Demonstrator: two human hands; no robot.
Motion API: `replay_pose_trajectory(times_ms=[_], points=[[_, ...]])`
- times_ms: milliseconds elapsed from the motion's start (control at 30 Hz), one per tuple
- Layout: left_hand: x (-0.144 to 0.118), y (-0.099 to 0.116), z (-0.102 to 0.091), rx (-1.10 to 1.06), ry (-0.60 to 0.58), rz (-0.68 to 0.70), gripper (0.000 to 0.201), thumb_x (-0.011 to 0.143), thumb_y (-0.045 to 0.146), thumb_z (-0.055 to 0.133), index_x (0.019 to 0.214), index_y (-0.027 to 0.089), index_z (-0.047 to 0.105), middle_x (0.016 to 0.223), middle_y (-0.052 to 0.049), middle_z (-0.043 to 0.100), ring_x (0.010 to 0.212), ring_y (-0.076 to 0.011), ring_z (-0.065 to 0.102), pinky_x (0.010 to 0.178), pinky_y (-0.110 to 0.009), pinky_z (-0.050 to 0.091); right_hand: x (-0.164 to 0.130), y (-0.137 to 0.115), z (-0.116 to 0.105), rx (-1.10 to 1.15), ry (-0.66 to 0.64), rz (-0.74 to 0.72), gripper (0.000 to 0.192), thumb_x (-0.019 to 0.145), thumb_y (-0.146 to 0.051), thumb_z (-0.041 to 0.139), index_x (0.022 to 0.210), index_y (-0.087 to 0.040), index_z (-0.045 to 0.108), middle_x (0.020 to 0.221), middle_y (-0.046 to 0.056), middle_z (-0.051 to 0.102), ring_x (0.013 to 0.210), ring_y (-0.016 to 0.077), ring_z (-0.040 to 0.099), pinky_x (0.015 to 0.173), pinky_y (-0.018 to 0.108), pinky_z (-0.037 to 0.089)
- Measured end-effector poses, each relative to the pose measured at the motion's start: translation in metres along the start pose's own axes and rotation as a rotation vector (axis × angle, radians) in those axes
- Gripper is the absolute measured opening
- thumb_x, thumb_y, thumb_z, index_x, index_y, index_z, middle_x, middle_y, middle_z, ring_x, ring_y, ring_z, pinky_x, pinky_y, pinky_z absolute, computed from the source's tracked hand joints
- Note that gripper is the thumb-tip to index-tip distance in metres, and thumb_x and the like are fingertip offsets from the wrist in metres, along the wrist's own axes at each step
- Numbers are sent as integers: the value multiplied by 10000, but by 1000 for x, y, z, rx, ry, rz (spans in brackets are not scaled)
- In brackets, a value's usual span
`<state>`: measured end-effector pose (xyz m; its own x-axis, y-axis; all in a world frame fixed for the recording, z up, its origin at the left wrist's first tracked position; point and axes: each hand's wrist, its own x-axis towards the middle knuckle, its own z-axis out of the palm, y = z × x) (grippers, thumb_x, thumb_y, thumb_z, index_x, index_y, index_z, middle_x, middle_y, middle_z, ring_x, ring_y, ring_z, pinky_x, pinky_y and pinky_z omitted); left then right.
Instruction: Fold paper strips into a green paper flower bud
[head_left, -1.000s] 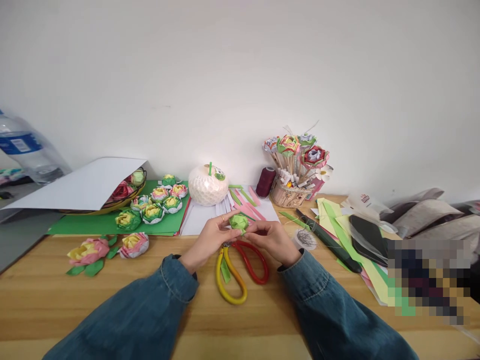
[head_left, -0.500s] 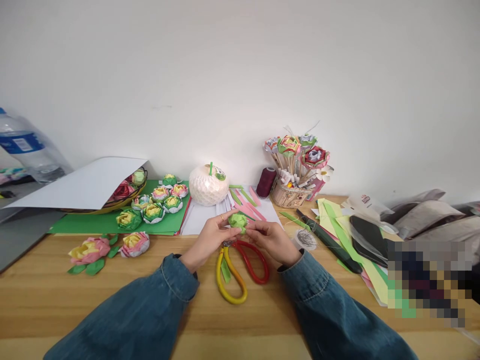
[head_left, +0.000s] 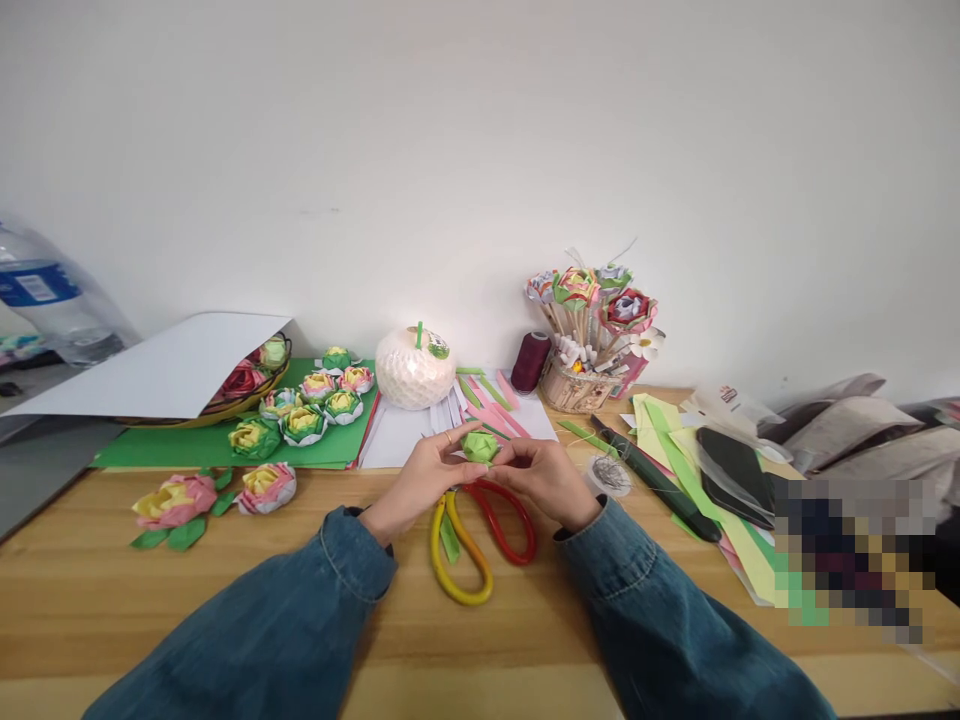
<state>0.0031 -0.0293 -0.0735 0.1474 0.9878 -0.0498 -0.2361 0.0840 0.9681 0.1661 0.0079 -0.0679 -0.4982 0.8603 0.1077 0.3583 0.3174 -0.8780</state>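
Between my two hands is a light green paper flower (head_left: 480,446), raised over the table. My left hand (head_left: 427,470) grips it from the left, thumb below and fingers above. The fingertips of my right hand (head_left: 551,480) pinch its right side. Under my hands lie scissors with one yellow loop handle (head_left: 436,560) and one red loop handle (head_left: 525,540); their blades are hidden by my hands. A scrap of green paper (head_left: 449,540) lies inside the yellow loop.
Several folded paper flowers (head_left: 304,424) sit on green card at left. Behind are a white foam-netted ball (head_left: 415,370), a maroon thread spool (head_left: 530,362) and a pot (head_left: 574,385) of paper flowers. A utility knife (head_left: 660,485), paper strips and a black phone (head_left: 731,475) lie at right.
The green paper flower has turned slightly in my fingers, and more of its folded face shows. My right fingers have shifted a little around its edge. The view has moved slightly.
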Motion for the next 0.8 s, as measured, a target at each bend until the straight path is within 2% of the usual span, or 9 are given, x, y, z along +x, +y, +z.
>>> replay_pose_trajectory(times_ms=[300, 433, 667, 800], points=[[-3, 6, 5, -49, 36, -25, 687, 578, 228, 722, 1220, 170, 486, 774, -13, 643, 645, -99, 548, 648, -231, 429, -1, 1, 3, -28, 56, -54, 247, 673, -373, 643, 631, -133, 602, 585, 3, 574, 547, 105, 482, 507, 214, 378], [0, 3, 3, -53, 60, 14, 656, 591, 222, 712, 1207, 151, 498, 849, -38, 645, 687, -112, 557, 646, -232, 437, 0, -1, 2, 9, 66, -107, 200, 727, -311, 582, 686, -124, 636, 614, 14, 579, 557, 105, 480, 532, 224, 385], [0, 2, 4, -55, 66, -11, 648, 579, 199, 718, 1193, 162, 515, 756, -11, 644, 618, -91, 536, 635, -230, 436, -1, 0, 5, -87, 81, -61, 194, 677, -322, 647, 629, -142, 595, 591, 2, 584, 547, 105, 487, 505, 212, 381], [1, -1, 1, -41, 28, -1, 642, 582, 196, 714, 1191, 161, 515, 859, -39, 662, 671, -114, 562, 660, -243, 435, -2, -2, 9, -146, 104, -43, 205, 667, -314, 652, 580, -150, 565, 555, -16, 568, 522, 96, 479, 494, 208, 361]])
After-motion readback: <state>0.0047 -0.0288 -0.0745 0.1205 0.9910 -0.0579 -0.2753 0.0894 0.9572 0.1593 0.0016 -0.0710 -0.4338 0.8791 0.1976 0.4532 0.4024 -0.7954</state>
